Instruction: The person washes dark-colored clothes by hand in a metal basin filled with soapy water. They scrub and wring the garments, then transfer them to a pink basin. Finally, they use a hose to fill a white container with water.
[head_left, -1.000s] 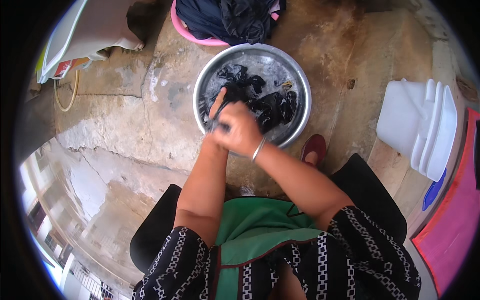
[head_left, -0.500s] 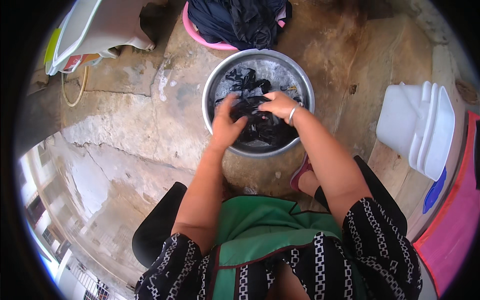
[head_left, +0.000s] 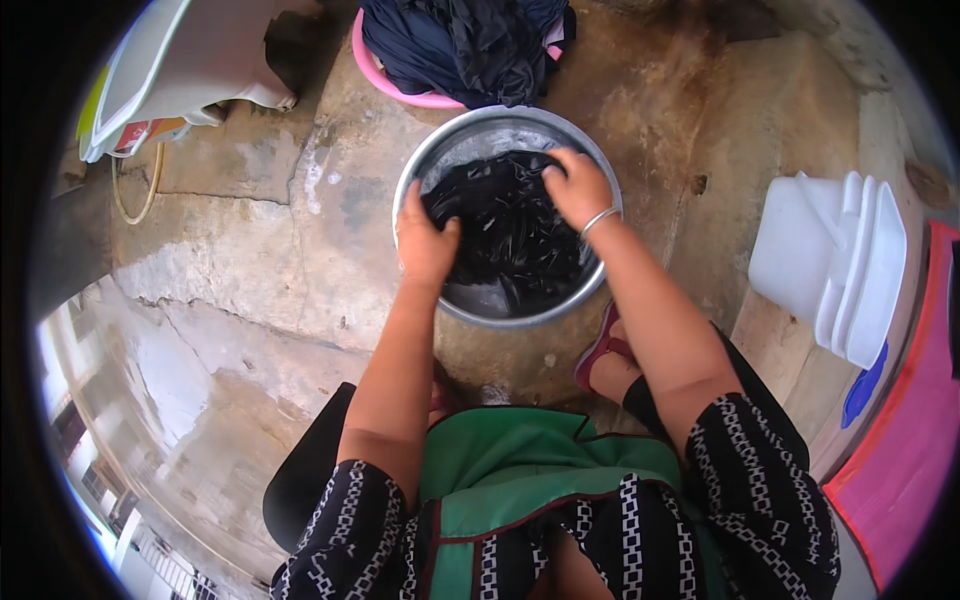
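**While two hands bracket the metal basin, black cloth fills the space between them**

And here we are at the basin (head_left: 508, 322), where the black cloth (head_left: 508, 230) lies in one broad, wet, rumpled heap. It shows no clear long axis that I can pick out. What counts from here, in my judgement, is the sideways spread: the heap lies to the right of the left hand (head_left: 428, 240), but to the left of the right hand (head_left: 581, 192) and nearer the wearer. Neither hand has a clear edge; both are right at the cloth's border.

Look at that left hand: thumb well away from the fingers, palm toward the heap, no firm hold to be seen. The right hand, bracelet (head_left: 600, 219) at its wrist, is half curled at the far right edge; whether it pinches any cloth, I can't tell.

And what a change from half a second ago! Then the hands were closer in, the right over the middle; now they're further apart and further from the wearer. The cloth covers more of the basin as well, and where suds showed around it, less of them can be seen.
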